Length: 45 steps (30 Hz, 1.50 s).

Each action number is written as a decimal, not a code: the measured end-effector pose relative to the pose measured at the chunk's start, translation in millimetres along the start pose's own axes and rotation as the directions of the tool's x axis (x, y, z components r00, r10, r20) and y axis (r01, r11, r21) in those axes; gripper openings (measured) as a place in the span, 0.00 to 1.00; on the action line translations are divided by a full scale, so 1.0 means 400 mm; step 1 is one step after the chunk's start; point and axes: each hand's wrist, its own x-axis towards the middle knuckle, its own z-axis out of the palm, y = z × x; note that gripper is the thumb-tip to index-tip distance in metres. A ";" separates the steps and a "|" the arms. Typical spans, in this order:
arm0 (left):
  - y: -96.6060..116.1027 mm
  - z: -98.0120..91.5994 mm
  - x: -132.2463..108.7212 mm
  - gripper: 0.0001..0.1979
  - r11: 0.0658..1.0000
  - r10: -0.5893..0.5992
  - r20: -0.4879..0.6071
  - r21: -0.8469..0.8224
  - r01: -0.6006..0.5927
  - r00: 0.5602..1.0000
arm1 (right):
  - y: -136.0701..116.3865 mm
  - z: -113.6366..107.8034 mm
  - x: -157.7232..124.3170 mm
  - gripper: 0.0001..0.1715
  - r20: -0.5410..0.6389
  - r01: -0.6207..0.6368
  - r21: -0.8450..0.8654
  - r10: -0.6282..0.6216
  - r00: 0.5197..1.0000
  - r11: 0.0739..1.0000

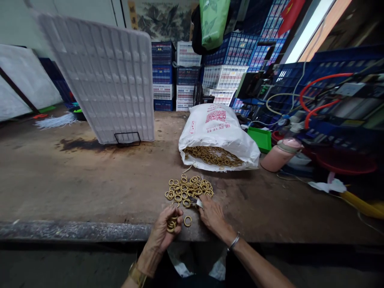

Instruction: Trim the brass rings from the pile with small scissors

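Several brass-coloured rings (171, 225) are cupped in my left hand (164, 228), whose fingers curl round them at the table's front edge. My right hand (212, 214) reaches to the near right side of a loose pile of the same rings (183, 188). By its thumb and fingertips shows a small white and dark piece (196, 201), too small to name; the fingers are bent and partly hidden. One single ring (187, 221) lies on the table between the two hands. Behind the pile, a white woven sack (214, 128) lies on its side, its mouth facing me, with many rings inside.
A pale ribbed plastic panel (120, 84) stands upright in a black wire stand (127, 139) at the left of the brown table (90, 192). On the right are a pink bottle (280, 154), a green tray (259, 140) and a red basin (345, 161). Stacked crates (162, 74) stand behind.
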 end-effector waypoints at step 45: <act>-0.051 0.050 0.008 0.16 0.868 0.123 0.067 0.477 -0.140 0.990 | -0.062 -0.050 -0.022 0.16 0.038 -0.052 0.660 0.036 0.999 0.749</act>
